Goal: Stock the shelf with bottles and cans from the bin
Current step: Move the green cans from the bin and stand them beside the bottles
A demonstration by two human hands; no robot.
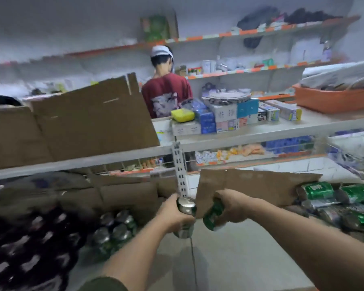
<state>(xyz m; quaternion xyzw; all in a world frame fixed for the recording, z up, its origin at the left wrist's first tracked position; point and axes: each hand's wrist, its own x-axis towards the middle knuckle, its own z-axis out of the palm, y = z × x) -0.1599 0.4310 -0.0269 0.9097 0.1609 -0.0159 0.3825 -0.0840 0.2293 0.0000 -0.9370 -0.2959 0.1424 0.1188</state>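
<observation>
My left hand [173, 214] grips an upright silver-topped can [185, 206] just in front of the shelf's white upright post [180, 171]. My right hand [232, 204] holds a green can [213, 215], tilted, beside a brown cardboard flap [256, 185]. Both cans hover above the pale lower shelf board [240, 259]. Several silver-topped cans [114, 229] stand on that board to the left. Green cans [336, 198] lie stacked on their sides at the right. The picture is blurred.
Dark cans or bottles [29, 248] fill the lower left. A large cardboard box [82, 124] sits on the upper shelf, with small boxed goods [229, 116] and an orange tray [332, 99] further right. A person in a red shirt [166, 93] stands behind the shelving.
</observation>
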